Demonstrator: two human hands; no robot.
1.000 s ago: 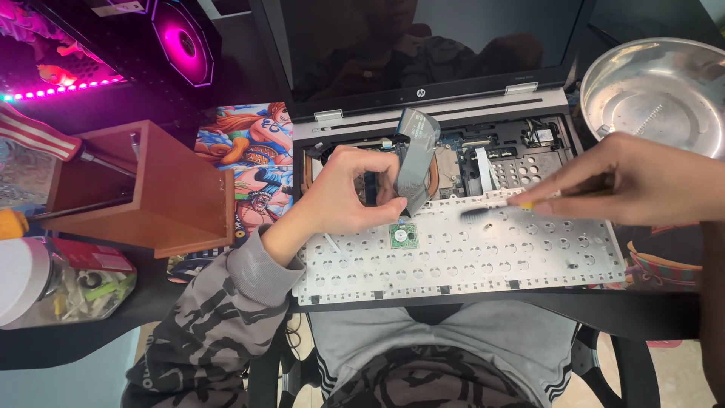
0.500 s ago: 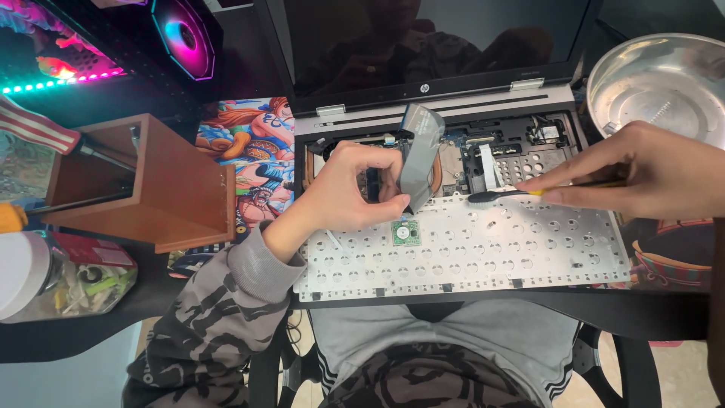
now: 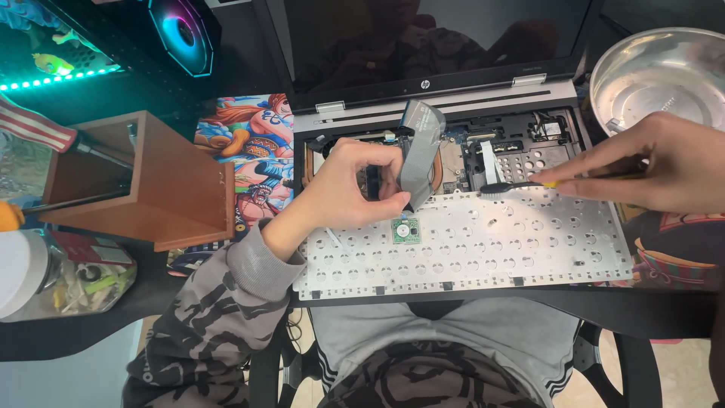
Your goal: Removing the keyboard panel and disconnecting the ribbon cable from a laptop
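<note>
The left hand (image 3: 351, 185) pinches the lower end of a wide grey ribbon cable (image 3: 420, 151) between thumb and fingers, closed on it just above the keyboard's top edge. The cable stands up from the keyboard (image 3: 468, 249), which lies flipped with its pale metal back upward across the open laptop (image 3: 453, 113), a small green circuit patch (image 3: 405, 230) near its middle. The right hand (image 3: 649, 162) grips a slim tool with a yellow shaft and black tip (image 3: 513, 186), its fingers closed around it, the tip resting at the keyboard's upper edge beside the laptop's bare insides. A steel bowl (image 3: 664, 68) sits behind that hand, and a wooden box (image 3: 143, 181) stands well to the left
</note>
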